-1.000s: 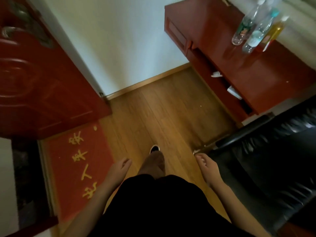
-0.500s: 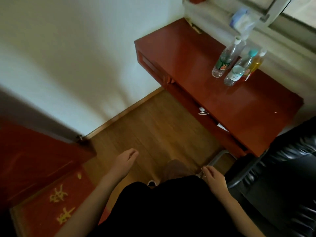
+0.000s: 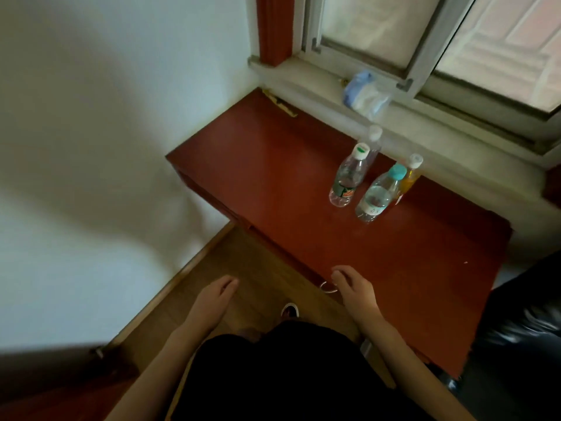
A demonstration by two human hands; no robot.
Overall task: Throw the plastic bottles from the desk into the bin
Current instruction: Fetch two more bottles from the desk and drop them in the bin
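We see four clear plastic bottles (image 3: 347, 177) standing upright, caps up, on the red wooden bench (image 3: 273, 165); our left hand (image 3: 209, 302) and right hand (image 3: 355, 291) hover released, empty.

A: What stands on the red desk (image 3: 273, 165)?
B: Four upright plastic bottles near the window sill (image 3: 303, 75): a green-labelled bottle (image 3: 346, 180), a clear bottle (image 3: 372, 144) behind it, a teal-capped bottle (image 3: 378, 197), and a yellow-liquid bottle (image 3: 408, 179) touching it.
A: And the hands?
B: Left hand (image 3: 209, 302) over the floor, right hand (image 3: 355, 291) over the desk's near edge; both empty, fingers loosely spread.
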